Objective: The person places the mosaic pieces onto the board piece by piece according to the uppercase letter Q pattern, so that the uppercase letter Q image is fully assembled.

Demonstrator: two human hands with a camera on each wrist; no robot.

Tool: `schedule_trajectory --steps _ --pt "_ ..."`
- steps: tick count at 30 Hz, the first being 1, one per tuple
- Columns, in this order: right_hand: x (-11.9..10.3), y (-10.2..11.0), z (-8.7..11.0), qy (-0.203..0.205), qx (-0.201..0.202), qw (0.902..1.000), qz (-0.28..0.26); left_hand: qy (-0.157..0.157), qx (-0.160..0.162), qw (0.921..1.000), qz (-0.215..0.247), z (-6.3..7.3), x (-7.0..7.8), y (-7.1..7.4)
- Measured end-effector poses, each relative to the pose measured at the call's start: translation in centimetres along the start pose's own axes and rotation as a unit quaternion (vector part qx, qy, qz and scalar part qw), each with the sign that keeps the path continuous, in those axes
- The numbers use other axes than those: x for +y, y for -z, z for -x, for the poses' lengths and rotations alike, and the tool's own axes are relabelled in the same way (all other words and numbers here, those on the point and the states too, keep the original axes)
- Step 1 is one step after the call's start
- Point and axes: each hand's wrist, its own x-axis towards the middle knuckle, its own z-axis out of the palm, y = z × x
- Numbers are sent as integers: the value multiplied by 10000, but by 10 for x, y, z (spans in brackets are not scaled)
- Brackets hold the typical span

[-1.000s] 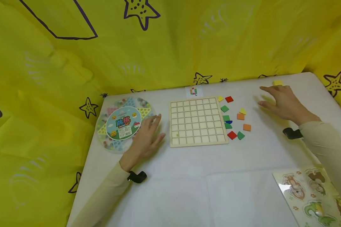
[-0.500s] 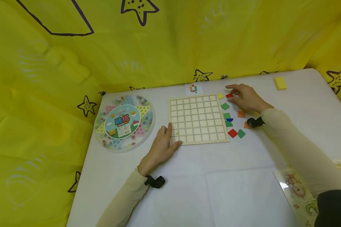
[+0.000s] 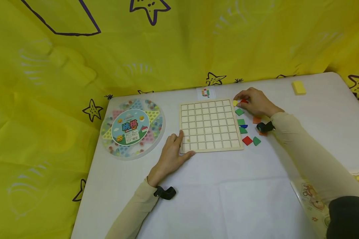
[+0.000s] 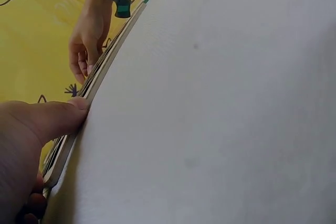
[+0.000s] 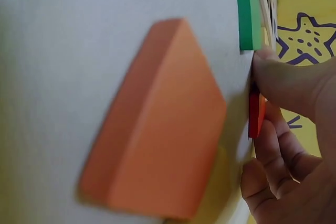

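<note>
The wooden grid board (image 3: pixel 210 126) lies flat on the table. At its near left corner, my left hand (image 3: pixel 170 154) grips it, thumb along the front edge and index finger at the left edge; the thumb (image 4: pixel 58 116) presses the rim in the left wrist view. Beyond the board's right side, my right hand (image 3: pixel 255 101) pinches a small yellow block (image 3: pixel 235 103) between thumb and index finger. A red block (image 5: pixel 255 113) lies beneath its fingers, partly hidden. Close by the thumb stands a green block (image 5: pixel 249 18).
Several coloured blocks, such as a red one (image 3: pixel 247 140) and an orange one (image 5: pixel 163 124), lie right of the board. Behind it is a pattern card (image 3: pixel 205 93). A round Chinese checkers box (image 3: pixel 131 127), a yellow box (image 3: pixel 299 88) and an animal puzzle (image 3: pixel 312 199) stand around.
My left hand has moved right from the round box onto the board's corner. My right hand has come left from the yellow box to the blocks, its fingertips now on the small yellow block.
</note>
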Motion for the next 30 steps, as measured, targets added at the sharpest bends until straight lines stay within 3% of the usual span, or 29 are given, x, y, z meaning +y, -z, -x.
schedule_trajectory --steps 11,18,24,30 --pt "-4 3 4 -35 -130 9998 115 -164 140 9997 -117 1 1 -3" --pt "-9 5 3 -25 -198 9987 462 -147 214 9996 -50 2 0 -2" --pt "-11 10 8 -454 96 9987 -199 -114 139 9998 115 4 -2 -2" --pt "-15 9 11 -452 634 9954 -562 -104 219 9996 155 6 -3 -2"
